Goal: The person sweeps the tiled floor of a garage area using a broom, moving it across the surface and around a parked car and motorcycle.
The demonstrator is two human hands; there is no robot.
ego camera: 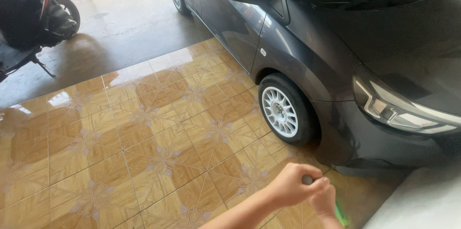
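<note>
Head view: both hands meet at the lower edge, over the patterned tan tiles (144, 147). The left hand (291, 185), forearm entering from lower left, is curled into a fist, fingers pressed together round a small dark knob (307, 179). The right hand (323, 201), just below and touching it, closes on a green tool (342, 213); its fingers are largely hidden. Just beyond stands a grey car (307, 46), front wheel (281, 111) nearest. A scooter (29, 13) is parked far left.

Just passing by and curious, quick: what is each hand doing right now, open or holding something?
Left hand: closed around a small dark rounded object.
Right hand: closed on something green; what it is cannot be told.
</note>
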